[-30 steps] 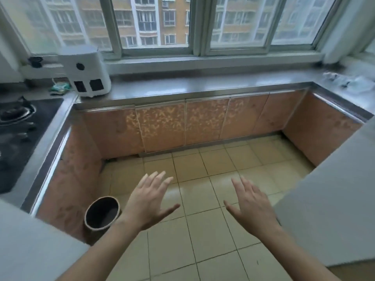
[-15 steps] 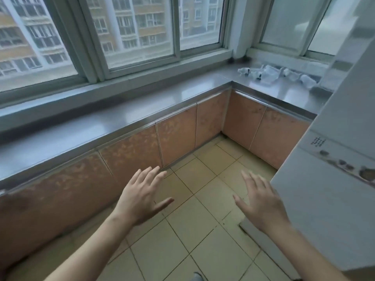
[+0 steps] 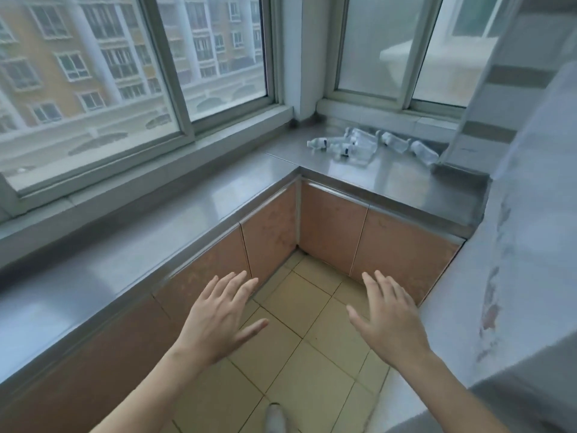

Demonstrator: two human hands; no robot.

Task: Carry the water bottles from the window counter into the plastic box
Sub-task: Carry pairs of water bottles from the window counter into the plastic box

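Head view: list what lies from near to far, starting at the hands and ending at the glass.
Left hand and right hand → tiled floor → cabinet doors → steel counter → water bottles → window.

Kitchen corner seen from above. An L-shaped grey stainless-steel counter (image 3: 175,210) runs from 9 o'clock to the corner at 1 o'clock, then turns toward 3 o'clock. Beneath it stand mottled orange-brown cabinet doors (image 3: 332,225). Pale yellow square floor tiles (image 3: 299,364) with dark grout fill the 6 o'clock area. Grey-framed sliding windows (image 3: 175,98) at 11 o'clock admit soft daylight and show a yellow apartment block (image 3: 40,57); frosted panes (image 3: 374,48) lie at 1 o'clock. A white appliance side (image 3: 518,245) occupies 3 o'clock.
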